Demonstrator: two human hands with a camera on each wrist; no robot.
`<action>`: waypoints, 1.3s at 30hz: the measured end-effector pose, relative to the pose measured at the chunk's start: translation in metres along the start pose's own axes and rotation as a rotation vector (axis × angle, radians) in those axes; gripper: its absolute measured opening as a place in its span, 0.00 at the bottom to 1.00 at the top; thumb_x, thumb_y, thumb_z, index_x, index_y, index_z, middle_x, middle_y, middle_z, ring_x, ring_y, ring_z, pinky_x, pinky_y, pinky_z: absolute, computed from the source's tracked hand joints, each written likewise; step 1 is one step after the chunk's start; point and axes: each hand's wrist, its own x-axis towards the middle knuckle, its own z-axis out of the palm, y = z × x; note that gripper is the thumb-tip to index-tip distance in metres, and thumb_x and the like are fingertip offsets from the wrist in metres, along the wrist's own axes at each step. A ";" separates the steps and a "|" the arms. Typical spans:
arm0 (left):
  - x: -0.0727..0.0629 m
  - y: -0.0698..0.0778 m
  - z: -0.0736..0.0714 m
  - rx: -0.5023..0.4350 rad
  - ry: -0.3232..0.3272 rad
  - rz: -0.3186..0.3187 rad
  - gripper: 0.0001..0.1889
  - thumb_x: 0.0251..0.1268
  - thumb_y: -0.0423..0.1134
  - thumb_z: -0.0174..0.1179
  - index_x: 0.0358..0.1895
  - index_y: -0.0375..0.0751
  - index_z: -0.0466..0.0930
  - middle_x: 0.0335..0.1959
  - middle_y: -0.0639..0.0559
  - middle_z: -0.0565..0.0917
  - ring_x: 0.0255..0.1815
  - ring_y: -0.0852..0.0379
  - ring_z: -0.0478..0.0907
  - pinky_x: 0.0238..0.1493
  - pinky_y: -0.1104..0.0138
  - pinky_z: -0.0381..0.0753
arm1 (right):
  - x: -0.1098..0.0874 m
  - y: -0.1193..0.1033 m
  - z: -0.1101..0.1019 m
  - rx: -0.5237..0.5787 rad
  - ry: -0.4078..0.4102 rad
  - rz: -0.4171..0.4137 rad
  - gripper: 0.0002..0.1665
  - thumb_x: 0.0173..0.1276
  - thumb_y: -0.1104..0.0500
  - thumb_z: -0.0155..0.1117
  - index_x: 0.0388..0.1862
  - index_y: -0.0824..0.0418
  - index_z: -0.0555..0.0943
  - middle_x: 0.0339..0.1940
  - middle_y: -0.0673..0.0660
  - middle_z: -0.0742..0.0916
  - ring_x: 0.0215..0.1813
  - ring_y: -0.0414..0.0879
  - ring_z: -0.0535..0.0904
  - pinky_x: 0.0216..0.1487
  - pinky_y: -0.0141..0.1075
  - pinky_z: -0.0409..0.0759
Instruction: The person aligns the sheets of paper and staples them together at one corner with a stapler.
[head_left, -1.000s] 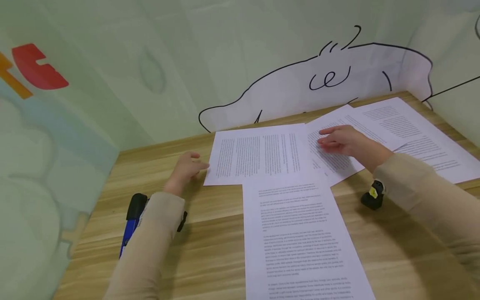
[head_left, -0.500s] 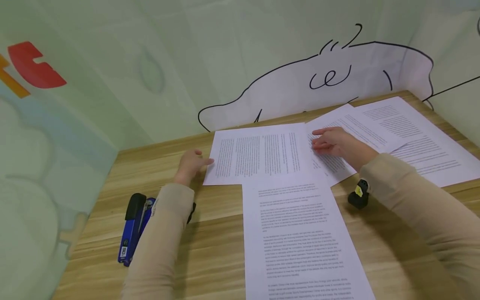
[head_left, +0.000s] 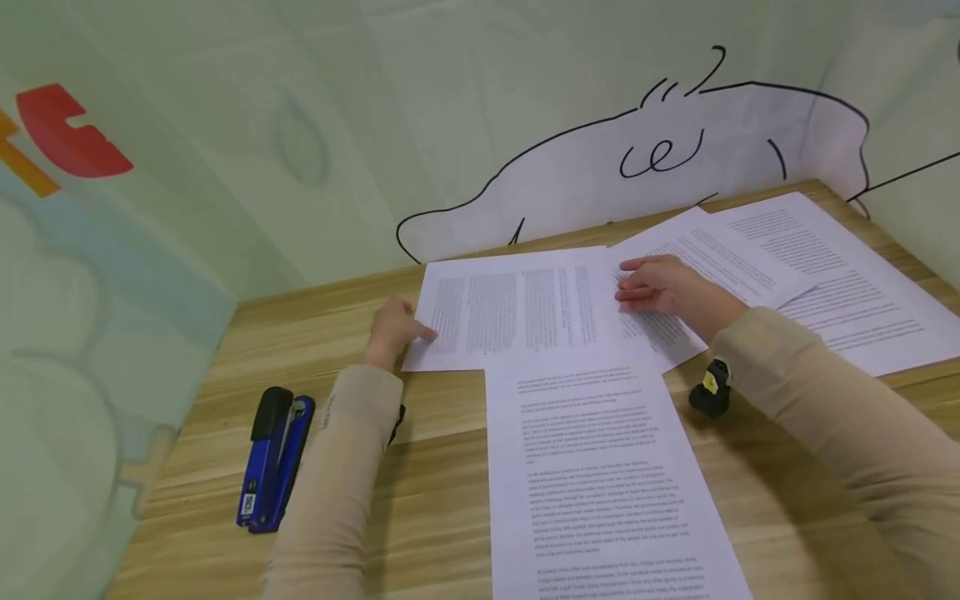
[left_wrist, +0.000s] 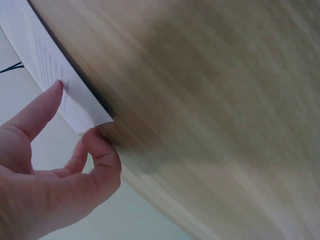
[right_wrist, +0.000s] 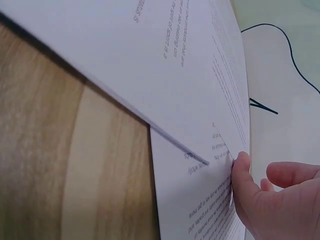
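A printed sheet of paper (head_left: 502, 312) lies sideways at the back of the table. My left hand (head_left: 393, 329) pinches its left end, thumb on the print and curled fingers at the edge; the left wrist view has this end of the sheet (left_wrist: 75, 102) slightly raised. At the sheet's opposite end is my right hand (head_left: 660, 287), above a slanted printed sheet (head_left: 735, 258). Its fingers are extended, and in the right wrist view one fingertip (right_wrist: 242, 159) touches the paper near a sheet's edge. Another printed sheet (head_left: 592, 483) runs lengthwise toward me, meeting the sideways one.
A blue and black stapler (head_left: 273, 462) lies left of my left forearm. One more printed sheet (head_left: 847, 283) is at the far right, partly under the slanted one. Behind the wooden table (head_left: 427, 483) hangs a pale curtain with drawn figures (head_left: 360, 133).
My left hand has moved right onto the sideways sheet and now pinches its end, which has shifted slightly left. My right hand has moved a little left. The stapler has come into fuller view.
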 end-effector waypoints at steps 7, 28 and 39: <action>-0.001 0.000 0.001 -0.032 0.019 -0.057 0.30 0.53 0.27 0.64 0.60 0.26 0.61 0.57 0.32 0.68 0.51 0.43 0.65 0.57 0.54 0.68 | 0.001 -0.001 0.001 0.047 -0.009 0.012 0.34 0.69 0.70 0.48 0.73 0.58 0.56 0.32 0.56 0.79 0.30 0.43 0.79 0.35 0.33 0.81; 0.002 -0.005 0.005 0.057 0.099 0.053 0.18 0.55 0.29 0.62 0.48 0.25 0.72 0.46 0.35 0.76 0.45 0.44 0.71 0.50 0.55 0.72 | 0.014 0.008 0.017 -0.276 0.025 -0.203 0.31 0.65 0.67 0.55 0.68 0.61 0.65 0.55 0.58 0.73 0.35 0.42 0.71 0.35 0.30 0.71; 0.003 0.002 -0.006 0.016 0.240 0.204 0.16 0.59 0.28 0.57 0.49 0.23 0.73 0.45 0.32 0.77 0.45 0.41 0.74 0.49 0.54 0.72 | 0.007 0.004 0.022 -0.235 0.086 -0.413 0.25 0.67 0.67 0.55 0.63 0.59 0.69 0.48 0.57 0.75 0.45 0.50 0.74 0.46 0.37 0.76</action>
